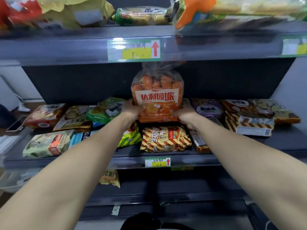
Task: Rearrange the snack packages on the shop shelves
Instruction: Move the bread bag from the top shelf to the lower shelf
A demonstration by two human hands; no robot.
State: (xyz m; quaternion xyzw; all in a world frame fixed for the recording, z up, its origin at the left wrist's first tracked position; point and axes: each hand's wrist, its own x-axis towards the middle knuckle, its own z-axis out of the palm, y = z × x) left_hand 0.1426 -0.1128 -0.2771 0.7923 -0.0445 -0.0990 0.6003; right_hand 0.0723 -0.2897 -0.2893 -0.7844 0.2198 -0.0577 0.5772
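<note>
A tall orange bag of snack cakes (157,93) stands upright at the middle of the middle shelf (282,140), its knotted clear top reaching the shelf above. My left hand (131,109) grips its lower left side and my right hand (186,116) grips its lower right corner. Below the bag lies a red-and-yellow striped package (166,138). A green package (106,110) lies just left of my left hand, and a purple package (208,108) lies just right of my right hand.
Flat snack packages cover the middle shelf on both sides. The top shelf (66,48) holds more bags, one with orange print (196,10) overhanging its edge. A yellow bag (110,178) hangs on the lower shelf. A phone (15,124) lies at far left.
</note>
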